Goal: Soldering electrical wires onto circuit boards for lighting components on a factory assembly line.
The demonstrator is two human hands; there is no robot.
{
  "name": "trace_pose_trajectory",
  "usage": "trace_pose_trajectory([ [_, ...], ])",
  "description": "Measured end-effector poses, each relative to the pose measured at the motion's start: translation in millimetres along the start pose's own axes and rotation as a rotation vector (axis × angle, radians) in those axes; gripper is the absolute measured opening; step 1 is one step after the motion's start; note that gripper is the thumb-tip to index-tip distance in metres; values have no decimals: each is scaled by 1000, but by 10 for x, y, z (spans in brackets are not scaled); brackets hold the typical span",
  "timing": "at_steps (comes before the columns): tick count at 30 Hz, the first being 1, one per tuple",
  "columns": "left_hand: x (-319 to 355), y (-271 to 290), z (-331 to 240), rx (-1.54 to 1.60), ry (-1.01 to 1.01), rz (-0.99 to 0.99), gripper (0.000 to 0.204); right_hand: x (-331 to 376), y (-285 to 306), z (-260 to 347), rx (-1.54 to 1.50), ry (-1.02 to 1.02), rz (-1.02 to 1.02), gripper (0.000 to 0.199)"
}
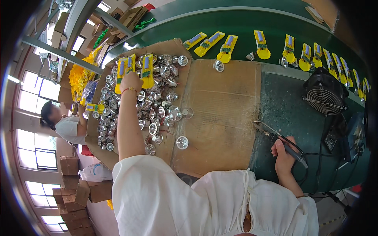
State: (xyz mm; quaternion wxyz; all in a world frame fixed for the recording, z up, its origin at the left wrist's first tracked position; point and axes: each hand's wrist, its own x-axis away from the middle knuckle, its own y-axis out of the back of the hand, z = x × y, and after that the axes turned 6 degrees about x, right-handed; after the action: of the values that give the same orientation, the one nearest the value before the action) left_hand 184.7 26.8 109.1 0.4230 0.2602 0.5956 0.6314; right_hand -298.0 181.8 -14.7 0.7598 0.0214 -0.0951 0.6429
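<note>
My left hand [132, 82] reaches over a heap of silver reflector cups [155, 112] in a cardboard tray [182, 55]. Its fingers are closed at the lower end of a yellow flashlight housing [131, 59], though the fingertips are partly hidden. Two similar yellow housings with green boards and batteries lie close beside that hand, one on each side. On the right, my right hand [284, 155] grips a soldering iron [289, 148] by its dark handle. The iron's thin metal tip points left, over the edge of a brown cardboard sheet [220, 118].
A row of yellow housings [261, 45] curves along the back of the green bench, with reflector cups beside some. A black fan [325, 96] stands at the right, with cables near it. One loose cup [182, 142] sits nearby. Another person [67, 124] is at the far left.
</note>
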Motion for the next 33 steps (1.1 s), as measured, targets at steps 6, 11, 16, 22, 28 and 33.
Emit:
trace_pose_trajectory([
  [6, 1029, 36, -515, 686, -142, -38, 19, 23, -10, -7, 63, 38, -71, 11],
  [11, 2202, -232, -1240, 1081, -322, 195, 12, 15, 58, 51, 67, 83, -89, 13],
  [16, 2572, -409, -1313, 969, -472, 145, 13, 29, 31, 69, 64, 97, -48, 13],
  [22, 1965, -278, -778, 426, -643, -131, 7, 76, 57, 32, 68, 82, -59, 14],
  [28, 1885, -445, -809, 306, -847, -78, 5, 118, 3, 57, 56, 81, -20, 13],
  [33, 1992, -437, -838, 507, -811, -57, 10, 183, -36, 90, 38, 96, 40, 13],
])
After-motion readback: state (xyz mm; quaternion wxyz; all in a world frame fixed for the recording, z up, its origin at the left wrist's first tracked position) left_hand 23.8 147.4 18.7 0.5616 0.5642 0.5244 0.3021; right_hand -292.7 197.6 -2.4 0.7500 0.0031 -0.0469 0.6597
